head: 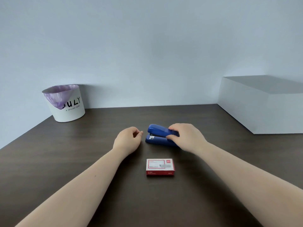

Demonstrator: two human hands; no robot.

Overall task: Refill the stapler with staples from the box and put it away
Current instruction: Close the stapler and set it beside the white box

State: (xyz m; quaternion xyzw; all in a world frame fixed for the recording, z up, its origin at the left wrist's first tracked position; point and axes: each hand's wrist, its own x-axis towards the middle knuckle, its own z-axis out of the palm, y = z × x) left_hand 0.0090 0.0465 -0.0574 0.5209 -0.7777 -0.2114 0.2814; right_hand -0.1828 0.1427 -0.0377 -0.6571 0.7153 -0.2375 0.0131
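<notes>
Gripping the stapler (pixel 159 135), the right hand (pixel 186 136) hides its rear; left hand (pixel 128 138) loosely curled, empty.

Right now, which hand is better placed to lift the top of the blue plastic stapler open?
Probably the left hand. The right hand already grips the rear of the blue plastic stapler and can steady it, while the left is empty, loosely curled beside its front end, on the dark wooden table.

Surface (pixel 65 161): stapler (pixel 159 135) at centre; staple box (pixel 160 166) at its 6 o'clock, apart; bin (pixel 65 104) far at 10 o'clock by the wall; large box (pixel 262 105) at 2 o'clock; left hand (pixel 127 139) just at 9 o'clock; right hand (pixel 185 136) on stapler's 3 o'clock end
</notes>
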